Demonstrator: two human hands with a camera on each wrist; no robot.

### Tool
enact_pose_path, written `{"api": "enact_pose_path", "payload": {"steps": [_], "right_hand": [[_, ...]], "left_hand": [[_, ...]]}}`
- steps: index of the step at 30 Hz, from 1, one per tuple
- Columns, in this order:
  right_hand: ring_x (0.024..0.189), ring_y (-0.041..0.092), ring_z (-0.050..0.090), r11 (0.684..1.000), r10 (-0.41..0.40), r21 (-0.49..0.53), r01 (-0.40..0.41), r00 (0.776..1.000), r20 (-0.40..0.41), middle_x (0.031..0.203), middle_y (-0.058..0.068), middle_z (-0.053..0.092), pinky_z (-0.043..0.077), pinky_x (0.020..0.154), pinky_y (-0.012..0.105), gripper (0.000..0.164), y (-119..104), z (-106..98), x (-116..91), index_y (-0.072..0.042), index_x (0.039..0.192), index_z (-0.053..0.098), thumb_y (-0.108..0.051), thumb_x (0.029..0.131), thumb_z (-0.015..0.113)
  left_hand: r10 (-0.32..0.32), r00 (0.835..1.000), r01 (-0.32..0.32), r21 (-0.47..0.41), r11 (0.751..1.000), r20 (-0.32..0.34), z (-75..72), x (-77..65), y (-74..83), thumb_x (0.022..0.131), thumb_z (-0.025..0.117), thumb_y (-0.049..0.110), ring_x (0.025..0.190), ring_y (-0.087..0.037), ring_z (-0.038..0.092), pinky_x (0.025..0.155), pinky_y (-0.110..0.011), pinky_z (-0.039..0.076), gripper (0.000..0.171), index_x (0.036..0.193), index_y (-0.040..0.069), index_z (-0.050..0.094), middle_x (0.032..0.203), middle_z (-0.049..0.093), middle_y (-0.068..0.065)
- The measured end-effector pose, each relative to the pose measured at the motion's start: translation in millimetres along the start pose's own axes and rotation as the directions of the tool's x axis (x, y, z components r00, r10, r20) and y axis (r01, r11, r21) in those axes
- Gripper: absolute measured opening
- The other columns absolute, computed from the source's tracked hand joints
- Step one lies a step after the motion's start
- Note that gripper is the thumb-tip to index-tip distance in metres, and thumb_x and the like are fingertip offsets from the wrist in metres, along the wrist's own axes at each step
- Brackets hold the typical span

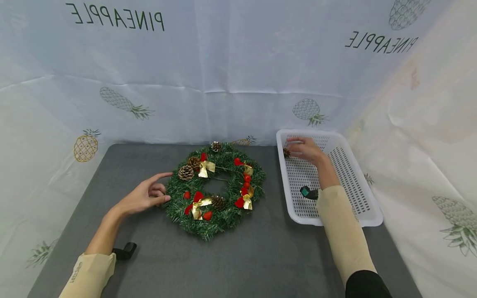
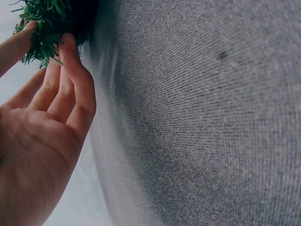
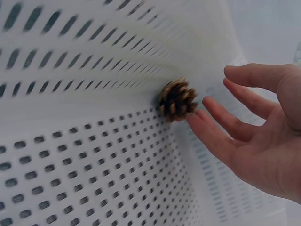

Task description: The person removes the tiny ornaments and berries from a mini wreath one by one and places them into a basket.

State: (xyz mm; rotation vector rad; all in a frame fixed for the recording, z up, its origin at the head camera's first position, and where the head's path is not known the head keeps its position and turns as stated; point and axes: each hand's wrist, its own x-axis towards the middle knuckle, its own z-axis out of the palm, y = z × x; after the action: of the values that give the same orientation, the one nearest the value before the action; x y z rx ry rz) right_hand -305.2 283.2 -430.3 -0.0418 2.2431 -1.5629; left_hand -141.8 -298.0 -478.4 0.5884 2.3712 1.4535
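A green wreath (image 1: pixel 223 225) lies on the dark grey table, decorated with pine cones, red berries and red-and-gold bows. At its left rim my left hand (image 1: pixel 145 196) holds the greenery between thumb and fingers; the left wrist view shows the fingertips (image 2: pixel 68 41) against the needles. My right hand (image 1: pixel 305 151) is inside the white plastic basket (image 1: pixel 367 203), near its far left corner. A brown pine cone (image 3: pixel 178 100) sits in that corner, just beyond the spread fingers. Those fingers hold nothing, and the fingertips come very near the pine cone.
The basket stands to the right of the wreath, its perforated walls around my right hand. A white curtain (image 1: pixel 231 54) with pineapple prints hangs behind and beside the table (image 1: pixel 231 269). Black straps with small devices sit at both wrists.
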Motion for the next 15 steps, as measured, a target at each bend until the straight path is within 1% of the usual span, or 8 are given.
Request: {"api": "enact_pose_path", "payload": {"steps": [4, 6, 10, 12, 15], "right_hand": [[0.151, 0.035, 0.05, 0.999, -0.034, -0.002, 0.034, 0.999, -0.022, 0.167, 0.026, 0.042, 0.042, 0.127, 0.054, 0.053, -6.7, -2.6, -1.9, 0.003, 0.163, 0.043, -0.013, 0.114, 0.055], [0.155, 0.04, 0.045, 0.999, -0.034, 0.006, 0.034, 0.999, -0.015, 0.169, 0.026, 0.04, 0.042, 0.127, 0.053, 0.054, -9.5, -3.5, -2.4, 0.003, 0.164, 0.041, -0.014, 0.114, 0.055], [0.16, 0.043, 0.039, 0.999, -0.013, 0.036, 0.013, 1.0, 0.0, 0.17, 0.027, 0.036, 0.039, 0.13, 0.051, 0.056, -12.2, -4.7, -2.6, 0.002, 0.166, 0.037, -0.013, 0.115, 0.053], [0.16, 0.043, 0.04, 0.999, -0.01, 0.042, 0.01, 1.0, -0.001, 0.17, 0.029, 0.036, 0.038, 0.13, 0.051, 0.056, -13.2, -5.0, -2.6, 0.002, 0.167, 0.036, -0.012, 0.115, 0.053], [0.157, 0.043, 0.044, 1.0, -0.012, 0.028, 0.013, 1.0, -0.024, 0.167, 0.03, 0.041, 0.04, 0.129, 0.051, 0.055, -15.8, -4.9, -3.0, 0.002, 0.165, 0.039, -0.013, 0.114, 0.054]], "left_hand": [[0.001, 1.0, -0.001, 0.001, 1.0, -0.002, 0.2, -0.1, -0.3, 0.105, 0.07, 0.005, 0.072, -0.031, 0.069, 0.062, -0.037, 0.052, 0.076, 0.169, 0.002, 0.031, 0.097, 0.074, -0.015], [0.001, 1.0, -0.001, 0.003, 1.0, -0.004, 0.4, -0.5, -0.7, 0.105, 0.071, 0.006, 0.072, -0.031, 0.069, 0.062, -0.037, 0.052, 0.076, 0.169, 0.002, 0.031, 0.097, 0.074, -0.015], [-0.002, 1.0, 0.002, 0.005, 1.0, -0.007, 0.8, -1.0, -1.3, 0.105, 0.071, 0.008, 0.071, -0.03, 0.067, 0.062, -0.035, 0.052, 0.076, 0.169, 0.002, 0.031, 0.097, 0.073, -0.015], [-0.002, 1.0, 0.002, 0.006, 1.0, -0.009, 1.0, -1.1, -1.6, 0.105, 0.071, 0.008, 0.07, -0.03, 0.066, 0.062, -0.035, 0.052, 0.076, 0.169, 0.002, 0.031, 0.096, 0.073, -0.015], [-0.002, 1.0, 0.002, 0.01, 1.0, -0.012, 1.0, -1.0, -1.9, 0.105, 0.071, 0.008, 0.07, -0.03, 0.066, 0.063, -0.035, 0.052, 0.075, 0.169, 0.002, 0.032, 0.097, 0.073, -0.015]]}}
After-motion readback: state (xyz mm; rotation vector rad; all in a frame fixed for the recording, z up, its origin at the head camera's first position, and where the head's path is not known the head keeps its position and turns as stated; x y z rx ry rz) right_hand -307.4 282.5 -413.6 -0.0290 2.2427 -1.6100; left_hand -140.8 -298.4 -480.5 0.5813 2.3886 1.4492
